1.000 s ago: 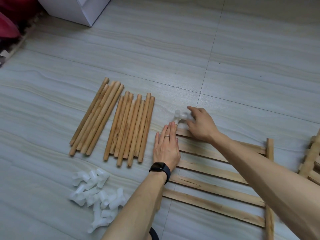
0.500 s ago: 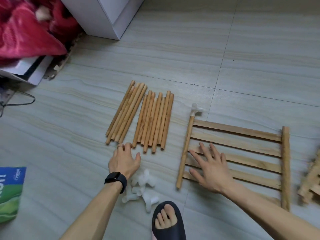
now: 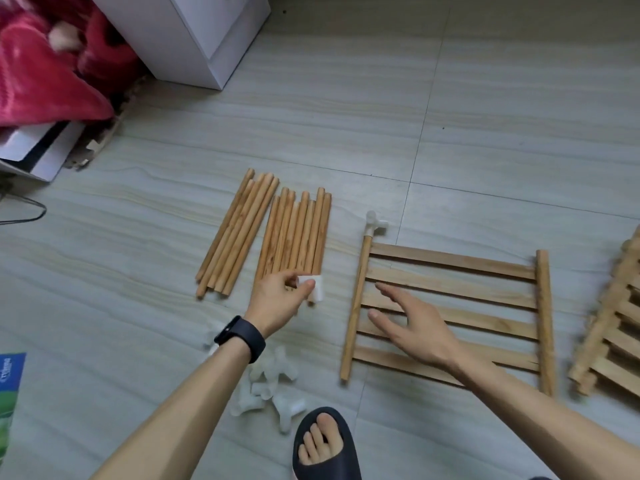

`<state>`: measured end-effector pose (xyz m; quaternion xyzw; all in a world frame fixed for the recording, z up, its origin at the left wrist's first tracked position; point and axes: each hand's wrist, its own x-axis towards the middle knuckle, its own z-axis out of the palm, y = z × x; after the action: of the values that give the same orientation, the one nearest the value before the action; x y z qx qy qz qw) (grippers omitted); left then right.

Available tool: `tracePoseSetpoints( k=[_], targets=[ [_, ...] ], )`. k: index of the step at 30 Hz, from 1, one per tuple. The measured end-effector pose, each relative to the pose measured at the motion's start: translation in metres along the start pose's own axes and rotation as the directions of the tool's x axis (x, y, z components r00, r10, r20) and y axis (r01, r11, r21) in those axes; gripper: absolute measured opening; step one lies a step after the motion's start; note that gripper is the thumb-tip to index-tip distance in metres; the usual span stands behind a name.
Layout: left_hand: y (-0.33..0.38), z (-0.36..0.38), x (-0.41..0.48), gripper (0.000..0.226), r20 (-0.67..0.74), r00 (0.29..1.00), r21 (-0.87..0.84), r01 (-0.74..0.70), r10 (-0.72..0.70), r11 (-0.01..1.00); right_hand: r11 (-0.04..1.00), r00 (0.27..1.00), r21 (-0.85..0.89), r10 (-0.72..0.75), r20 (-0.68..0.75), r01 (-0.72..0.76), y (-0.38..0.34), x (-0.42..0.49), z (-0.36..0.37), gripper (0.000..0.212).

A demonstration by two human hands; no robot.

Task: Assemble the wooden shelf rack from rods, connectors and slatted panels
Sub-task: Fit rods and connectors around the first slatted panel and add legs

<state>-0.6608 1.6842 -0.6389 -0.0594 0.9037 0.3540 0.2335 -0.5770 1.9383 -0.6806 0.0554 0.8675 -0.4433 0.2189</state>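
A: Left hand, status?

B: Up off the floor. Half a second ago it lay by the pile of connectors, palm down. It now pinches one white connector between thumb and fingertips, over the near ends of the rods. Black watch on that wrist.

A: Right hand?

B: Fingers spread and straight over the slatted panel, holding nothing. Before, it lay flat on the slats lower down; it now sits a little higher on them, fingers pointing towards the left rail. Blurred, so I cannot tell whether it touches the wood.

A: Panel itself?

B: Flat on the floor, same spot. A fitted connector caps the far end of its left rail, as before.

A: Rods?

B: Unmoved, lying side by side in two loose groups, left of the panel.

A: Anything else?

B: A second panel at the right edge. A foot in a dark slipper just beside the pile.
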Motion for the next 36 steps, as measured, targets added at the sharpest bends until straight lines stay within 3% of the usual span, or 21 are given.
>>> tracePoseSetpoints(
  k=[2, 3, 9, 11, 14, 16, 18, 21, 26, 28, 30, 32, 34, 36],
  targets=[
    [0.036, 0.027, 0.009, 0.03, 0.132, 0.991, -0.116, -0.019, 0.034, 0.993, 0.923, 0.996, 0.375, 0.091, -0.009, -0.08, -0.01, 0.006, -0.02, 0.056],
    [0.053, 0.041, 0.014, 0.029, 0.186, 0.981, -0.142, -0.019, 0.046, 0.99, 0.873, 0.993, 0.478, 0.115, -0.009, -0.097, -0.011, 0.008, -0.03, 0.055],
    [0.129, 0.102, 0.035, 0.033, 0.356, 0.93, -0.126, -0.053, 0.095, 0.991, 0.807, 0.953, 0.588, 0.223, -0.207, -0.061, 0.034, 0.013, -0.073, 0.032],
    [0.142, 0.114, 0.039, 0.028, 0.424, 0.898, -0.181, -0.042, 0.117, 0.983, 0.688, 0.938, 0.722, 0.294, -0.185, -0.073, 0.053, 0.013, -0.083, 0.03],
    [0.151, 0.134, 0.042, 0.011, 0.503, 0.847, -0.25, -0.044, 0.169, 0.967, 0.427, 0.913, 0.899, 0.398, -0.093, -0.095, 0.076, 0.012, -0.1, 0.021],
    [0.153, 0.15, 0.041, 0.019, 0.53, 0.82, -0.313, -0.047, 0.216, 0.949, 0.337, 0.905, 0.937, 0.421, -0.061, -0.094, 0.087, 0.012, -0.11, 0.017],
    [0.156, 0.166, 0.043, 0.024, 0.468, 0.853, -0.307, -0.089, 0.232, 0.948, 0.397, 0.912, 0.912, 0.404, -0.074, -0.102, 0.095, 0.012, -0.118, 0.017],
    [0.163, 0.183, 0.051, 0.022, 0.376, 0.901, -0.246, -0.128, 0.216, 0.961, 0.601, 0.928, 0.792, 0.347, -0.137, -0.108, 0.102, 0.011, -0.133, 0.026],
    [0.183, 0.197, 0.068, 0.02, 0.392, 0.887, -0.238, -0.159, 0.244, 0.958, 0.845, 0.947, 0.518, 0.26, -0.187, -0.13, 0.115, 0.009, -0.164, 0.033],
    [0.185, 0.205, 0.069, 0.032, 0.329, 0.901, -0.117, -0.257, 0.282, 0.959, 0.908, 0.923, 0.381, 0.284, -0.26, -0.172, 0.124, 0.011, -0.174, 0.034],
    [0.176, 0.214, 0.066, 0.056, 0.325, 0.885, 0.215, -0.412, 0.333, 0.885, 0.935, 0.857, 0.279, 0.321, -0.403, -0.218, 0.136, 0.014, -0.188, 0.033],
    [0.159, 0.225, 0.058, 0.079, 0.427, 0.849, 0.48, -0.505, 0.311, 0.718, 0.921, 0.771, 0.307, 0.372, -0.517, -0.239, 0.148, 0.018, -0.202, 0.035],
    [0.138, 0.238, 0.053, 0.089, 0.496, 0.824, 0.572, -0.548, 0.275, 0.61, 0.907, 0.72, 0.329, 0.411, -0.559, -0.262, 0.156, 0.025, -0.211, 0.035],
    [0.121, 0.248, 0.052, 0.09, 0.497, 0.819, 0.608, -0.564, 0.286, 0.558, 0.899, 0.727, 0.304, 0.434, -0.532, -0.314, 0.16, 0.033, -0.214, 0.032]
  ],
)
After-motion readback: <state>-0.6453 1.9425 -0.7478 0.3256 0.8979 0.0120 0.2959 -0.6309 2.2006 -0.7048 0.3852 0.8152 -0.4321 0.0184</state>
